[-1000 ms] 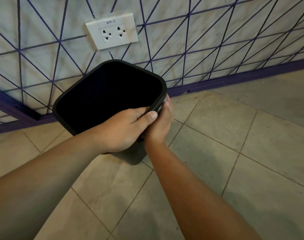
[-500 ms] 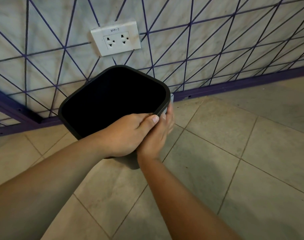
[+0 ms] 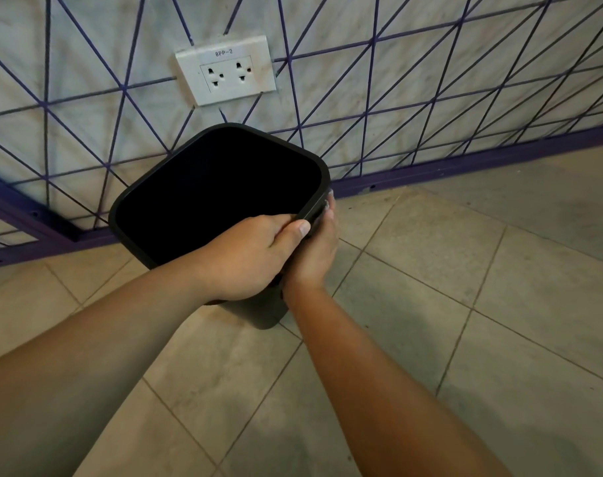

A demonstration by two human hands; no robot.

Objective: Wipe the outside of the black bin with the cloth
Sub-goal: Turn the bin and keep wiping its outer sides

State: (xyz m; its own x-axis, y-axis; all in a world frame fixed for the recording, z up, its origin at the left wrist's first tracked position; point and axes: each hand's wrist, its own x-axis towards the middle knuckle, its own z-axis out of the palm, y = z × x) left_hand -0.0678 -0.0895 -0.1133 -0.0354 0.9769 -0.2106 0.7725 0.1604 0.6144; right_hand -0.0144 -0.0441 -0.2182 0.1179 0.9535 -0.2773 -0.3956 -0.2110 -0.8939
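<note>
Head view, looking down, close over hands.

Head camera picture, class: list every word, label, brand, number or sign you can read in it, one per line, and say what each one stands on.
"BPP-2": small grey lettering along the top of the white wall socket plate; the first character could also be an 8.
No readable text on the black bin, the wall, the floor tiles, or the sliver of cloth under the right hand.

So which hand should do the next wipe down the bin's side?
The right hand: it is already pressed against the bin's outer wall, where a bit of cloth shows. The left hand grips the rim.
</note>
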